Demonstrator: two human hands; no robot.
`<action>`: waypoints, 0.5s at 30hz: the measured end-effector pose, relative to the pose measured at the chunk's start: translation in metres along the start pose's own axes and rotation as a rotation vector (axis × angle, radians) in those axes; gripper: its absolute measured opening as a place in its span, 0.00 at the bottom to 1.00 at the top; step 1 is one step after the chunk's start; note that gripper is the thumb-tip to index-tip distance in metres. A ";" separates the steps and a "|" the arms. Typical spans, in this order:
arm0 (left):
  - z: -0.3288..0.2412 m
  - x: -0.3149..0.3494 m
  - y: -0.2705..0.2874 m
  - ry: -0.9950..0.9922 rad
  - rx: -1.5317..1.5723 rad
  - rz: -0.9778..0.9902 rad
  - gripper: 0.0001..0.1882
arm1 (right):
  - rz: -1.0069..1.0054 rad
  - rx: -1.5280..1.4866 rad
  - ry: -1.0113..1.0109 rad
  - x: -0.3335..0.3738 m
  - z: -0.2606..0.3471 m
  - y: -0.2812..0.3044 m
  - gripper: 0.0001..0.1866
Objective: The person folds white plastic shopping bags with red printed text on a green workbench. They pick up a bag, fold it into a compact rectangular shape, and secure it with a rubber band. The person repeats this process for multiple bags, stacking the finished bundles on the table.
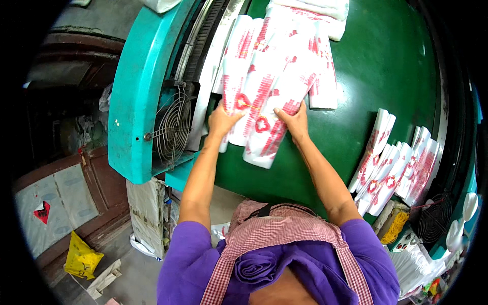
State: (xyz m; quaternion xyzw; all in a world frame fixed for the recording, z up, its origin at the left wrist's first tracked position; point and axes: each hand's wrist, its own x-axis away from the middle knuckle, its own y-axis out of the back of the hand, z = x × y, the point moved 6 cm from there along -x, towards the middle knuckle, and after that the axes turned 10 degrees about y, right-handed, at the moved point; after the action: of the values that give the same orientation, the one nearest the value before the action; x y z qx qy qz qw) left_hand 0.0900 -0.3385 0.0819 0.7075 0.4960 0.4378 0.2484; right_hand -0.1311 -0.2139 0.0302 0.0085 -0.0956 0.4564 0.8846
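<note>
White plastic bags with red print lie in overlapping folded bundles on the green work table (384,56). My left hand (222,121) is closed on the left edge of one bag bundle (235,76), thumb on top and fingers hidden at the side. On the other side, my right hand (296,121) grips the right edge of the nearest bag bundle (264,129), thumb on top. That bundle lies tilted, its lower end toward me. Another flat bag stack (324,94) sits just beyond my right hand.
A teal machine housing (134,96) with a round wire fan guard (175,127) borders the table's left side. More folded bag bundles (381,175) lie at the right edge. Yellow rubber bands (395,227) sit below them. White bags (325,9) are piled at the far end.
</note>
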 end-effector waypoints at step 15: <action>0.069 0.134 -0.087 0.141 0.687 0.251 0.19 | -0.076 0.919 0.130 0.126 0.040 0.159 0.45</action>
State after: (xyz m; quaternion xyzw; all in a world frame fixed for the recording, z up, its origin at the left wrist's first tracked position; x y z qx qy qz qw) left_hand 0.1241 -0.1765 0.0300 0.7730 0.5393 0.3207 -0.0938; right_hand -0.1949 -0.0241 0.0804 0.3746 0.1727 0.4183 0.8093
